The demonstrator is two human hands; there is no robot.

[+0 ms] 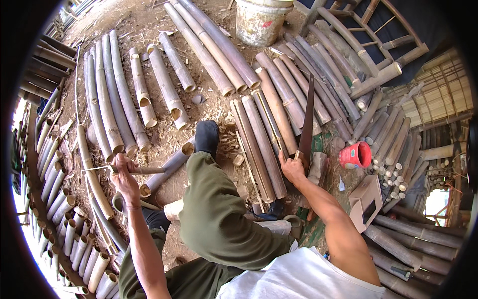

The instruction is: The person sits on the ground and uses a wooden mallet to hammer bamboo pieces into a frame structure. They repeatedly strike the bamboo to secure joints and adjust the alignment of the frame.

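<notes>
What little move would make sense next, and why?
Perhaps steady the saw with the right hand before shifting it: that hand is at the saw's handle, its grip partly hidden, and the long blade sits close to bamboo poles, while the left hand holds a slender tool.

This is a bamboo workshop; cut poles (168, 85), a saw (308, 114) and shavings (227, 133) (on bare earth (143, 24)) show it.

Head-worn fisheye view, facing down
</notes>
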